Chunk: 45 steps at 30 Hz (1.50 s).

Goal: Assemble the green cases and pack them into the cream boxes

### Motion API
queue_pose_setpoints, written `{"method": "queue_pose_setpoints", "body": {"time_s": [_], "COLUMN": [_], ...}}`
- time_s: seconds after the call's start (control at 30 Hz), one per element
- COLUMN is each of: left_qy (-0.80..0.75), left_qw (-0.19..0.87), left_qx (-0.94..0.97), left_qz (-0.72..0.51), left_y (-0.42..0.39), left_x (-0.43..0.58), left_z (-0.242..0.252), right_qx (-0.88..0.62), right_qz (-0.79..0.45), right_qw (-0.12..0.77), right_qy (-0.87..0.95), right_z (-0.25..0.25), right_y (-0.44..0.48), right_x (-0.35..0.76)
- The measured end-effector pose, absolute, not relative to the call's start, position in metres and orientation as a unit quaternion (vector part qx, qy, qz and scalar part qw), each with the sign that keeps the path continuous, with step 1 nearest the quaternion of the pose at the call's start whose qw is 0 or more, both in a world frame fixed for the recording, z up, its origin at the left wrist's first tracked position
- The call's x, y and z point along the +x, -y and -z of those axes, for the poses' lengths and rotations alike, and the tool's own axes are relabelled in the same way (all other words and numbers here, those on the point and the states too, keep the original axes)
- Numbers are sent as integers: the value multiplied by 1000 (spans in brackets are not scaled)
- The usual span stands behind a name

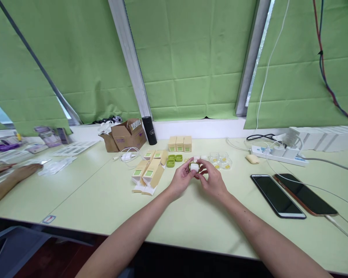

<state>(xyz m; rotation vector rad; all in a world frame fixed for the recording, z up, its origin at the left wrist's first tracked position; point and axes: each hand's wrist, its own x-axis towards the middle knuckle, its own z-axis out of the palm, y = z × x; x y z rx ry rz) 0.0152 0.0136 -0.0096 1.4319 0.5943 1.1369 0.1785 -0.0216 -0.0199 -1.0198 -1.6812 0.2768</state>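
Note:
Both of my hands meet over the table. My left hand and my right hand hold a small rounded white piece with a yellow-green and dark rim between their fingertips; its exact kind is too small to make out. Just left of it sit several small green square cases. Behind and to the right are clear cups with yellow centres. Cream cartons with green squares, flaps open, lie left of my hands. Three upright cream boxes stand behind.
An open cardboard box and a black bottle stand at the back left. Two phones, a power strip and loose cables lie right. A co-worker's hand rests on the table at far left.

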Motion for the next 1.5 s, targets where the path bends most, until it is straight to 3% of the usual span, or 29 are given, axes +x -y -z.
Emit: {"method": "queue_pose_setpoints", "body": {"time_s": [0.17, 0.37, 0.47, 0.63, 0.8, 1.1, 1.3, 1.4, 1.5], "left_qy": [-253, -318, -348, -310, -264, -285, -353, -378, -393], "left_qw": [580, 490, 372, 90, -31, -46, 28, 91, 152], "left_qx": [622, 645, 700, 826, 869, 851, 810, 790, 763], "left_qz": [-461, -492, -500, -462, -418, -439, -468, -474, -491], "left_y": [-15, -21, -21, -15, -9, -14, -18, -19, -22], "left_x": [8, 2, 1, -4, -2, -2, 0, 2, 4], "left_z": [5, 10, 12, 7, 1, 5, 9, 10, 11], "right_qx": [-434, -395, -376, -374, -371, -381, -404, -444, -520], "right_qz": [-171, -365, -449, -524, -552, -554, -521, -472, -343], "right_qw": [580, 659, 668, 649, 633, 608, 601, 593, 566], "right_qy": [668, 526, 460, 405, 397, 422, 451, 478, 540], "right_z": [16, 10, 7, 5, 3, 4, 9, 13, 13], "right_y": [22, 16, 13, 16, 18, 19, 14, 11, 11], "right_x": [178, 179, 180, 179, 177, 178, 183, 185, 189]}}
